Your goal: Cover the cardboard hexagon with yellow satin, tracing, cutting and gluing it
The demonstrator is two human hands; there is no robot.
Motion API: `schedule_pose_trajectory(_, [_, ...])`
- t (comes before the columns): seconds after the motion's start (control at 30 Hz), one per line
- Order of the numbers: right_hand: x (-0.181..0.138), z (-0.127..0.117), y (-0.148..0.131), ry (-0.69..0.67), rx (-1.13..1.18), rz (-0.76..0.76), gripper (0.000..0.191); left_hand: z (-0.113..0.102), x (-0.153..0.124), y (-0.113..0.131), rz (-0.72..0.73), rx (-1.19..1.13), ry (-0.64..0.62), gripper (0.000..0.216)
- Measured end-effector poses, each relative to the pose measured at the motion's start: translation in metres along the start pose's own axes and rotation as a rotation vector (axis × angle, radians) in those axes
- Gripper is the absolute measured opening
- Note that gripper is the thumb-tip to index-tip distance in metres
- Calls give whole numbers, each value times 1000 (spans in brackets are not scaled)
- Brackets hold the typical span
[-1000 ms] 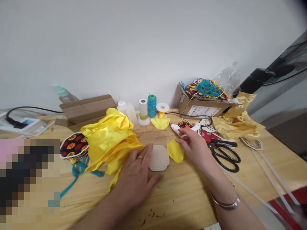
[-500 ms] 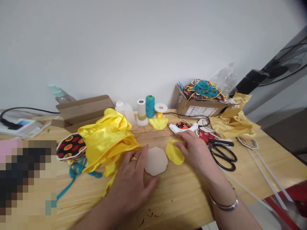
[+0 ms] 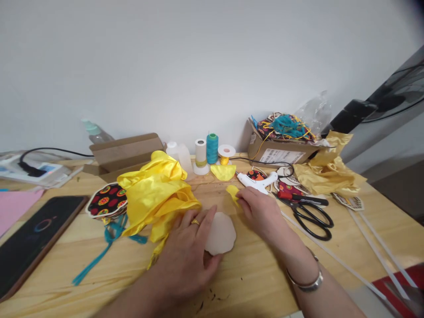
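Hands apart but close, both on the pale wooden surface (image 3: pixel 99 269). Right hand (image 3: pixel 260 212): fingertips pinch a yellow satin petal (image 3: pixel 232 194), most of it hidden, with a silver bangle (image 3: pixel 306 282) on the wrist. Left hand (image 3: pixel 185 251): lies palm down, fingers spread, a gold ring (image 3: pixel 195 221) on one finger, its edge against a pale scalloped disc (image 3: pixel 221 234), which sits partly under the hand.

Just left of the left hand, one heap of bright yellow satin (image 3: pixel 155 194). Beyond the hands, a second yellow petal (image 3: pixel 223 172) lies flat. Near it, one white glue gun (image 3: pixel 256 180) lies on its side; to the right, one pair of black-handled scissors (image 3: pixel 311 216).

Three spools at the back: white (image 3: pixel 200 152), teal thread (image 3: pixel 212 149), gold (image 3: pixel 224 154). One cardboard box (image 3: pixel 280 150) holds patterned fabric and teal and yellow cord; its barcode label (image 3: pixel 282 156) is too small to read. Crumpled gold fabric (image 3: pixel 326 170) sits beside the box. Far left, a stack of patterned fabric discs (image 3: pixel 106 201), a teal cord (image 3: pixel 109 240) and a dark tablet (image 3: pixel 36 238).
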State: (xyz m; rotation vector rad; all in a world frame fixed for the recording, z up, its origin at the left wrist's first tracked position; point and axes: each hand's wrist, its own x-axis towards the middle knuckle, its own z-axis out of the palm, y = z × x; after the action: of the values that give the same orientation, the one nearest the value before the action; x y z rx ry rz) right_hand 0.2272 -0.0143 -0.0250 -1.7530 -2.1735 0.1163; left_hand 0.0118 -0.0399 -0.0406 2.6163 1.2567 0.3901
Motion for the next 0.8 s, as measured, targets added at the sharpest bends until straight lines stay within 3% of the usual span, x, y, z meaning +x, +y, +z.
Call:
schedule_pose_trajectory(0.13, [6,15,-5,156,132,-110,24,-1,0,-1,15,50,42,84])
schedule_pose_trajectory(0.3, [10,18,4,382,245,-128,30,1,6,-9,-99,205,259,56])
schedule_pose_trajectory(0.4, [9,16,8,462,284,-120,29,3,10,-12,-162,281,342,51])
schedule_pose_trajectory(0.57, [4,17,4,403,322,-191,23,3,14,-16,-158,297,385,41])
schedule_pose_trajectory(0.7, [2,19,0,280,310,-274,26,1,13,-18,56,156,390,38])
schedule_pose_trajectory(0.8, [3,22,-1,132,257,-317,29,0,11,-16,167,28,293,38])
